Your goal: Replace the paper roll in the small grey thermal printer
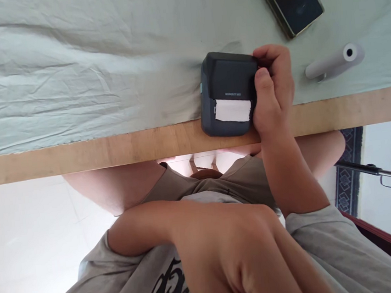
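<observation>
A dark grey printer (pixel 232 74) lies at the table's front edge, with a strip of white paper (pixel 233 110) showing at its slot. My right hand (pixel 274 88) is closed on the printer's right side, thumb and fingers at its upper right corner. My left hand (pixel 247 252) is raised close to the camera, in front of my chest, with the fingers bent and running out of the bottom of the view. Whether it holds anything is hidden.
A black phone (pixel 292 1) lies at the upper right of the cloth-covered table (pixel 87 69). A white paper roll (pixel 334 61) is right of my right hand. The wooden table edge (pixel 113 152) runs across, above my legs. A thin black and metal pole (pixel 374 169) stands at the right.
</observation>
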A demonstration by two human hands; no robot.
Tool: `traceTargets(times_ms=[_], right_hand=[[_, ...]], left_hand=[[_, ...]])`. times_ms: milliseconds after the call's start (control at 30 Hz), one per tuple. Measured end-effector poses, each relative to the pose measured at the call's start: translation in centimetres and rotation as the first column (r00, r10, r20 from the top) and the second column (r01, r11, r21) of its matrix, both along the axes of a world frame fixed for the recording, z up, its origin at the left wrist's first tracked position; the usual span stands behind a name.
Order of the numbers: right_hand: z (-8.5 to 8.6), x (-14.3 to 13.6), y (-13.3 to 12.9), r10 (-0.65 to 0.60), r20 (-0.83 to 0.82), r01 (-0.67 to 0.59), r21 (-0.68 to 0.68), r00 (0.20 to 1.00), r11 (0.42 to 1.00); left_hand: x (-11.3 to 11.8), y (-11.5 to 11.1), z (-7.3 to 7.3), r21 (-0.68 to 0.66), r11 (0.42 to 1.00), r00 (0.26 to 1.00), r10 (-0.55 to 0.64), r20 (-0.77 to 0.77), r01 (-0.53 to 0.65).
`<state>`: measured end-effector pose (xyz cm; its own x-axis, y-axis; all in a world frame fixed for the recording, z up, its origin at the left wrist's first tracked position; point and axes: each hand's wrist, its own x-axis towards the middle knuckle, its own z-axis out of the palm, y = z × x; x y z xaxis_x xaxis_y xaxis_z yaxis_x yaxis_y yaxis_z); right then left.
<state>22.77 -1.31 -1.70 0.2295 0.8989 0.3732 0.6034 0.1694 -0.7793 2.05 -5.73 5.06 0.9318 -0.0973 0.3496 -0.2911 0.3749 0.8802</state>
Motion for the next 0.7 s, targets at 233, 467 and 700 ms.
traceTargets(times_ms=[233, 467, 700], right_hand=[[0.1, 0.1, -0.2, 0.027, -0.026, -0.027, -0.013, 0.999, 1.000], [0.1, 0.2, -0.5, 0.043, -0.002, -0.044, -0.041, 0.999, 0.998], [-0.2, 0.3, -0.6, 0.028, 0.030, -0.027, -0.032, 0.999, 0.999]], left_hand=[[-2.2, 4.7, 0.0, 0.457, 0.115, 0.201, 0.969, 0.142, -0.882], [-1.9, 5.9, -4.9, 0.955, -0.031, 0.259, 0.959, 0.111, -0.296], [-1.5, 5.4, -5.2, 0.983, -0.030, 0.258, 0.963, 0.077, -0.183]])
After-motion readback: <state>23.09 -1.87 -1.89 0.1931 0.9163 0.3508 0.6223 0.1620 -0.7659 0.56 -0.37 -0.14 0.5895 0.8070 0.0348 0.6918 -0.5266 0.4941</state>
